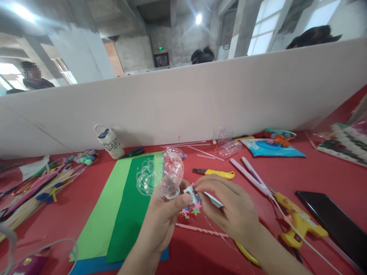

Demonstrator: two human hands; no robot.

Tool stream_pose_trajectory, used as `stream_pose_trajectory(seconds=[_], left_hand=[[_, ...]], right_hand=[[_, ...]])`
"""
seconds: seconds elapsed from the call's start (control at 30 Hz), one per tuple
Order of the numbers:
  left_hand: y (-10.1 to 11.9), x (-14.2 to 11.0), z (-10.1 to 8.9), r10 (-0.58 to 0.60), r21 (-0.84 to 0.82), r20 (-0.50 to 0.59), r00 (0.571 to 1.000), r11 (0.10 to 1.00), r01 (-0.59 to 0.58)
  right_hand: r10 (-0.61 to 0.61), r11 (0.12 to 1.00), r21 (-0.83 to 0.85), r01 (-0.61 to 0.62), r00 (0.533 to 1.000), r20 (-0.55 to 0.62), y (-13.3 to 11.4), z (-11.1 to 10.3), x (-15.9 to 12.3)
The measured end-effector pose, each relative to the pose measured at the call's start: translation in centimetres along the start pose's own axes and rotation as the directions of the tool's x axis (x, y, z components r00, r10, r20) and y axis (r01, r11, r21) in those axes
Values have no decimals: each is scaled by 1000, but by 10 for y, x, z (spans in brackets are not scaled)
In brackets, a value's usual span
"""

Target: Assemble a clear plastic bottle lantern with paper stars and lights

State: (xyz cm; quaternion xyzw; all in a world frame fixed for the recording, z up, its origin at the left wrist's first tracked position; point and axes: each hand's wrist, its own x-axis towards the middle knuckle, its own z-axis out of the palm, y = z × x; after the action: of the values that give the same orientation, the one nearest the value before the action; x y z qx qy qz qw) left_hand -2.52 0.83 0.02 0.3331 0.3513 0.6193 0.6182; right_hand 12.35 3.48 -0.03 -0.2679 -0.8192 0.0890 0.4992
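My left hand (163,214) is closed around the neck of a cut clear plastic bottle (173,168), whose upper part spreads into curled strips. Between my left thumb and the fingertips of my right hand (231,204) sits a small white plastic piece (191,194), which both hands touch. My right fingers are pinched on it. Behind those fingers a pale flat piece (213,199) partly shows; I cannot tell what it is. Colourful star shapes (196,211) are just below the white piece. A pink pencil-like stick (203,230) lies under my hands on the red table.
Green sheets (123,214) lie at left, beside pipe cleaners (34,187). A yellow cutter (219,174), pink flat iron (252,179), yellow glue gun (301,219) and black phone (329,221) lie at right. A white cup (110,143) stands by the white partition (172,103).
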Motion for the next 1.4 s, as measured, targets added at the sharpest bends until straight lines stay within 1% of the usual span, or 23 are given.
stream_pose_trajectory(seconds=[0.07, 0.17, 0.2, 0.3, 0.4, 0.7, 0.97, 1.23, 1.4], left_hand=[[0, 1, -2, 0, -14, -10, 1000, 1000, 0], [1, 4, -5, 24, -21, -44, 999, 999, -25], [2, 4, -6, 32, -20, -50, 998, 999, -33], [4, 5, -8, 31, -25, -34, 999, 999, -32], [5, 6, -8, 9, -50, 1, 1000, 999, -9], [5, 7, -8, -14, -74, 18, 1000, 997, 16], [5, 6, -8, -20, -55, 45, 999, 998, 22], [3, 6, -9, -20, -59, 27, 999, 998, 21], [4, 5, -7, -20, -63, 76, 997, 998, 25]], right_hand=[[60, 997, 47, -59, 998, -22, 1, 0, 1], [195, 977, 102, -189, 979, -59, 1, -1, 2], [213, 973, 101, -206, 975, -65, 1, -2, 3], [180, 982, 67, -177, 982, -56, 1, -2, 3], [155, 986, 76, -151, 987, -51, 0, 0, 3], [86, 996, 21, -85, 995, -48, -2, -2, 3], [49, 999, 1, -49, 997, -52, -5, -2, 3], [50, 999, -5, -50, 998, -42, -3, 0, 1], [45, 999, 0, -45, 998, -42, -3, 0, 1]])
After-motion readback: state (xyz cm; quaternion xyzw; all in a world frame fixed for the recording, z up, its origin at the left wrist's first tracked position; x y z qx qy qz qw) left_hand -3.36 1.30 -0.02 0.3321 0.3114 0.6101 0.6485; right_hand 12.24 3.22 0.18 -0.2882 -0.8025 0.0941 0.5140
